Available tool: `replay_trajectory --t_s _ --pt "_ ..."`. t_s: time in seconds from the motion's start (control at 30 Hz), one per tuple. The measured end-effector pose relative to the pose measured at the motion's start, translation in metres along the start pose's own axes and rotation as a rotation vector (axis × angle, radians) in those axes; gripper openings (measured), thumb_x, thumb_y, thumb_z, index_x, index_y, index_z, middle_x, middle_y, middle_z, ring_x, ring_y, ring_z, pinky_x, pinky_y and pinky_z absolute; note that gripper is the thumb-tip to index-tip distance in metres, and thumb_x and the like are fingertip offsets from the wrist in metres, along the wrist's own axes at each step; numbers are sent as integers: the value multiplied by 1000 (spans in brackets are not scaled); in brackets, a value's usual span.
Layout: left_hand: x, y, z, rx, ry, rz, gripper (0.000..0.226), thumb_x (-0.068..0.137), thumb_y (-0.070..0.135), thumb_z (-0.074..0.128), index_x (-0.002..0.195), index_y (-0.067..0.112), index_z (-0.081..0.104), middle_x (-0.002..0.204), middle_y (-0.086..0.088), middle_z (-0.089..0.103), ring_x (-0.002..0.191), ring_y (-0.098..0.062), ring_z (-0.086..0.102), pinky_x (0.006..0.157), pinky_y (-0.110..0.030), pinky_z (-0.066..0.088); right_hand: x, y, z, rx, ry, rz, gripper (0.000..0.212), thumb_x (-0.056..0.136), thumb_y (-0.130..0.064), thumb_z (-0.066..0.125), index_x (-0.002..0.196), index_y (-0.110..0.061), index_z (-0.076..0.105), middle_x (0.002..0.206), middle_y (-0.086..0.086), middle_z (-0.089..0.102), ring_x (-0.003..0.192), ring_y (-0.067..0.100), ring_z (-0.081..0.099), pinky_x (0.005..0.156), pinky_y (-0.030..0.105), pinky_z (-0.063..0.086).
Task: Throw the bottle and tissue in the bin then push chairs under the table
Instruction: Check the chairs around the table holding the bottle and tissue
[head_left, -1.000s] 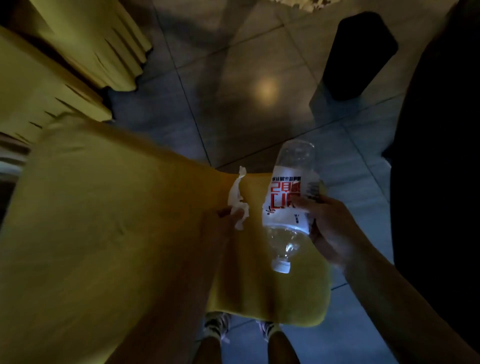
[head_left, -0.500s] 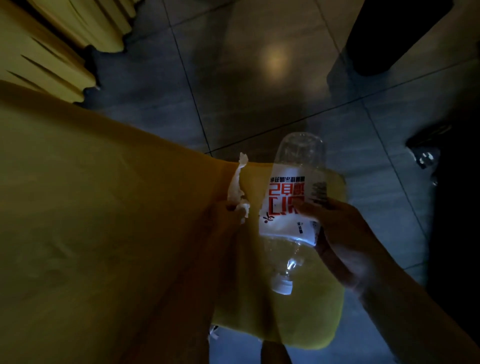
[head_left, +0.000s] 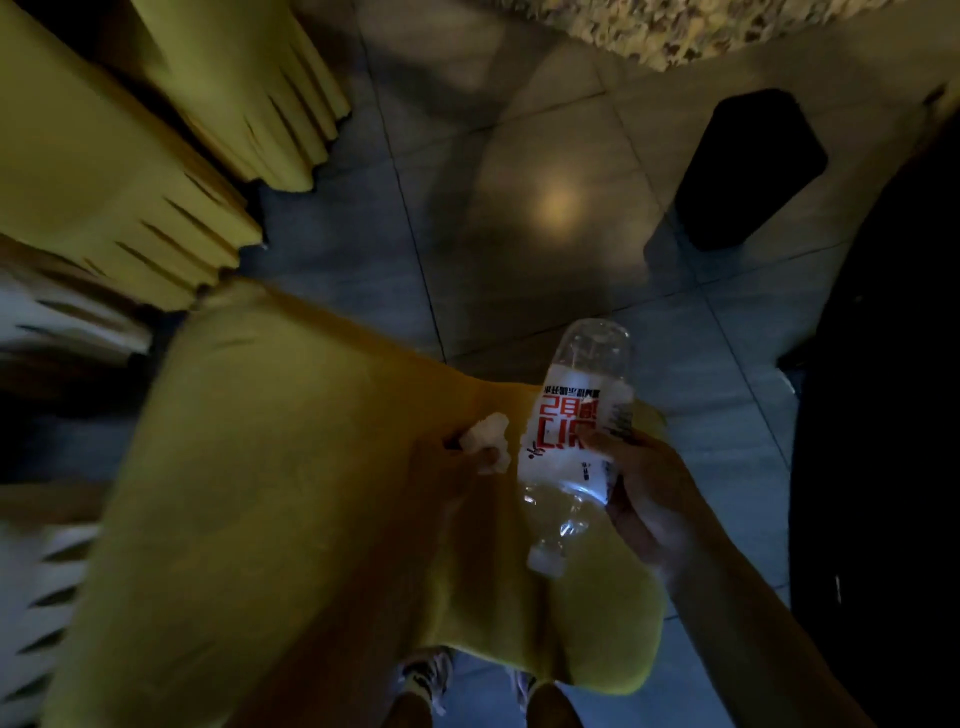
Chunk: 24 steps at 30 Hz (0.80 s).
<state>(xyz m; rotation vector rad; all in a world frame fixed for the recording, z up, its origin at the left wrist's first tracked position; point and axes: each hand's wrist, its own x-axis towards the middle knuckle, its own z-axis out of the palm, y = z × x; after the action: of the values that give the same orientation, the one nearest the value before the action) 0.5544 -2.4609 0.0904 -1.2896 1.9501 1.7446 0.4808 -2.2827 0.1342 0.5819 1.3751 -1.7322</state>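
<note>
My right hand (head_left: 647, 499) grips a clear plastic bottle (head_left: 576, 447) with a white and red label, held with its white cap pointing down toward me. Just left of the bottle, my left hand (head_left: 457, 467) pinches a crumpled white tissue (head_left: 488, 441). Both hands are held out in front of my body over a dim tiled floor. A black bin (head_left: 748, 166) stands on the floor at the upper right, well beyond both hands. Yellow-covered chairs (head_left: 114, 171) stand at the upper left.
A speckled table edge (head_left: 675, 31) runs along the top right. A large dark shape (head_left: 883, 415) fills the right side. My yellow garment (head_left: 260, 519) covers the lower left, and my shoes (head_left: 426, 675) show at the bottom. Open tiled floor (head_left: 493, 234) lies between me and the bin.
The view has swung back up, so the bin and the table edge show again. The tissue now looks more bunched in my left hand. Both hands hold their things as before.
</note>
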Motion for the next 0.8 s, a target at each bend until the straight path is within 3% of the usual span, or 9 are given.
replay_trajectory --t_s 0.13,0.2,0.27,0.37,0.5,0.63,0.8 --pt "-66 47 -46 -158 43 98 38 80 23 82 116 16 74 109 -5 76 98 -24 71 83 -38 59 -53 -25 45 49 -31 -76 42 81 -11 66 121 0 66 113 21 76 112 40 70 93 52 56" --pt "-103 70 -79 -273 35 174 27 76 27 83 102 20 79 101 -10 79 97 -32 74 85 -44 59 -83 -35 70 86 -53 -99 49 77 -16 69 123 0 65 116 22 74 114 42 69 98 57 54" --pt "-137 87 -112 -432 -11 242 21 79 23 81 98 15 78 99 -13 78 95 -31 74 82 -41 59 -110 -43 93 72 -102 -139 46 84 -21 68 126 -5 65 123 21 73 116 39 69 101 59 51" --pt "-175 99 -167 -670 -2 275 34 78 23 75 105 3 69 106 -22 74 96 -33 72 83 -43 58 -148 -51 139 63 -194 -210 40 91 -23 62 128 -8 65 124 19 73 117 37 69 100 57 51" --pt "-198 88 -246 -847 -11 368 53 86 24 74 129 -2 55 128 -30 62 117 -45 63 95 -55 53 -188 -51 216 36 -316 -271 35 93 -19 57 126 -8 65 118 17 76 110 33 73 83 46 63" --pt "-215 74 -327 -924 38 443 30 88 12 67 114 -2 61 117 -23 69 108 -34 70 84 -38 60 -211 -23 300 11 -345 -278 43 91 -19 59 130 -3 63 122 21 73 112 36 71 80 45 61" --pt "-224 47 -432 -965 74 475 22 75 11 73 95 6 63 97 -8 77 95 -24 74 75 -32 61 -222 39 405 52 -333 -289 46 90 -17 60 134 -1 61 128 22 70 119 35 68 84 39 64"
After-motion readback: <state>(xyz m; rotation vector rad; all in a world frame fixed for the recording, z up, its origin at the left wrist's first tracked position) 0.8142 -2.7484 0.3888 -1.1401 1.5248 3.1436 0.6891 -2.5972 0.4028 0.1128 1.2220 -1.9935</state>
